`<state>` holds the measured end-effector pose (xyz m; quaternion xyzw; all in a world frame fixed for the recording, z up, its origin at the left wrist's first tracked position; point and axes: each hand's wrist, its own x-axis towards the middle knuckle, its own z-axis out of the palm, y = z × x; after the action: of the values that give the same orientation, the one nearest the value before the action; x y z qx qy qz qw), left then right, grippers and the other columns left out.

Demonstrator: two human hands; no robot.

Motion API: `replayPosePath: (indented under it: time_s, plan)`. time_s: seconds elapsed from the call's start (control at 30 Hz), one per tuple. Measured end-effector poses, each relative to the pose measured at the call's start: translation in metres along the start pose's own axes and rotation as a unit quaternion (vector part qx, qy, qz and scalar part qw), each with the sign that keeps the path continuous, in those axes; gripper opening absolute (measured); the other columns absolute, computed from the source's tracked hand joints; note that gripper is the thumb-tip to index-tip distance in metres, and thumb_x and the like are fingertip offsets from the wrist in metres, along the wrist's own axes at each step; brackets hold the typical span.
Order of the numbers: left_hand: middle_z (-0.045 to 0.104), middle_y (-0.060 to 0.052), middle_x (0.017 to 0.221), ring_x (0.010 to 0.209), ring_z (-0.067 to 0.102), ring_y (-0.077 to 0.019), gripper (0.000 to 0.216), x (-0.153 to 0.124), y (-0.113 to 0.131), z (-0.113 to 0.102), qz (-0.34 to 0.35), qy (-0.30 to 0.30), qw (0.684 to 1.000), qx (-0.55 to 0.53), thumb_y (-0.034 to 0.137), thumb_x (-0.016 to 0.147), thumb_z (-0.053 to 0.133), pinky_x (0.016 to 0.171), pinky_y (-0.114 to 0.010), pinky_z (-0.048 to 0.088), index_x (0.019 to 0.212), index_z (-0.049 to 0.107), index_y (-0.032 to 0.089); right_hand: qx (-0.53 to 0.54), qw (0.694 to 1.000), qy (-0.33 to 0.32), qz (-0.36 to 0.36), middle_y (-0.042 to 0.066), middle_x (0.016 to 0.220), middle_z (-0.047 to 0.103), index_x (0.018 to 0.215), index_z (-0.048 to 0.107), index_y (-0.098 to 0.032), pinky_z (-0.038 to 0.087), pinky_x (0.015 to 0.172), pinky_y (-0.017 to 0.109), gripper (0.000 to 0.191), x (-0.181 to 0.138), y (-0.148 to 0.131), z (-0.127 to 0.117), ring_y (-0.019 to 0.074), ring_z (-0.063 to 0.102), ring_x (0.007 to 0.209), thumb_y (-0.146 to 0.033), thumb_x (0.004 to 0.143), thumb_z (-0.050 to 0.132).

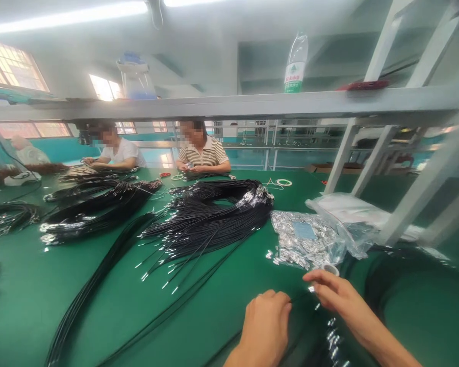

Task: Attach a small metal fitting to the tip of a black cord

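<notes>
Low in the view, my left hand [265,323] is closed around a thin black cable [299,297] that runs on toward my other hand. My right hand [338,295] has its thumb and fingers bent together at a small silver metal end [311,289], which seems to belong to that cable. Below it lies a row of silver metal ends [332,339], blurred, on more dark cables. Just beyond my right fingertips are a white ring-shaped roll [331,269] and a clear plastic bag of small silver metal parts [313,237], with several loose parts [273,256] beside it.
A large looped bundle of black cables [210,219] covers the middle of the green table [168,326]. Another bundle [95,209] lies left. White shelf posts [416,183] stand right, under a shelf holding a bottle [295,66]. Two people [204,153] sit opposite.
</notes>
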<state>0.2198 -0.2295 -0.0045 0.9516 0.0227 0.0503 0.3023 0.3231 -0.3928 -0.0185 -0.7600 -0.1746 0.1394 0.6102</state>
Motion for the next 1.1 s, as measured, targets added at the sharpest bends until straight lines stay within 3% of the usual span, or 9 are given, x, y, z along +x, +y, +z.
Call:
replayPosePath:
  time_s: [0.17,0.27,0.37,0.47,0.6,0.8,1.1]
  plan:
    - [0.069,-0.005,0.084,0.077,0.063,-0.0199,0.026,0.001,-0.003,0.004,0.000,0.029,0.998,-0.048,0.016,0.089,0.046,0.066,-0.026,0.041,0.090,0.070,0.022,0.062,0.998,-0.009,-0.007,-0.001,0.072,0.050,0.108,0.058,-0.019,0.034,0.051,0.024,0.046,0.001,0.011,0.002,0.0128,0.044,0.057,-0.049,0.073,0.064]
    - [0.068,-0.004,0.079,0.074,0.061,-0.0183,0.025,0.003,-0.006,0.007,-0.022,0.066,0.993,-0.094,0.017,0.090,0.044,0.066,-0.025,0.039,0.084,0.069,0.020,0.048,0.999,0.010,-0.003,0.002,0.076,0.056,0.109,0.056,-0.018,0.039,0.053,0.026,0.051,0.003,0.013,-0.002,0.0152,0.049,0.061,-0.052,0.072,0.063]
    - [0.065,-0.003,0.072,0.067,0.057,-0.0165,0.025,0.005,-0.009,0.009,-0.059,0.096,0.985,-0.133,0.018,0.090,0.043,0.060,-0.024,0.034,0.081,0.066,0.019,-0.011,0.999,0.032,0.008,0.005,0.075,0.058,0.097,0.058,-0.014,0.040,0.053,0.028,0.052,0.010,0.015,-0.003,0.0177,0.053,0.061,-0.056,0.066,0.060]
    - [0.061,-0.001,0.069,0.065,0.053,-0.0150,0.025,0.007,-0.011,0.009,-0.079,0.117,0.973,-0.181,0.019,0.091,0.041,0.058,-0.024,0.031,0.079,0.063,0.018,-0.140,0.990,0.025,-0.025,0.007,0.074,0.059,0.093,0.058,-0.014,0.042,0.054,0.030,0.049,0.023,0.016,0.002,0.0198,0.056,0.062,-0.057,0.072,0.045]
    - [0.054,0.001,0.064,0.060,0.047,-0.0133,0.025,0.009,-0.013,0.007,-0.106,0.127,0.959,-0.230,0.018,0.090,0.039,0.057,-0.023,0.030,0.077,0.060,0.017,-0.299,0.949,-0.011,-0.096,0.004,0.072,0.060,0.089,0.059,-0.017,0.043,0.062,0.029,0.036,0.049,0.012,0.020,0.0189,0.058,0.065,-0.040,0.081,0.031]
    - [0.052,0.002,0.062,0.059,0.043,-0.0127,0.023,0.012,-0.016,0.006,-0.127,0.135,0.952,-0.244,0.016,0.088,0.040,0.057,-0.023,0.029,0.075,0.058,0.017,-0.435,0.891,-0.018,-0.128,0.004,0.074,0.062,0.079,0.058,-0.017,0.037,0.065,0.027,0.013,0.080,0.011,0.049,0.0191,0.058,0.072,-0.013,0.079,0.045]
    - [0.054,0.001,0.064,0.061,0.045,-0.0137,0.022,0.013,-0.016,0.009,-0.137,0.126,0.952,-0.241,0.016,0.088,0.041,0.059,-0.024,0.028,0.074,0.058,0.017,-0.595,0.789,0.003,-0.150,0.017,0.092,0.061,0.092,0.063,-0.010,0.038,0.065,0.028,0.026,0.090,0.016,0.065,0.0243,0.062,0.080,-0.003,0.089,0.038]
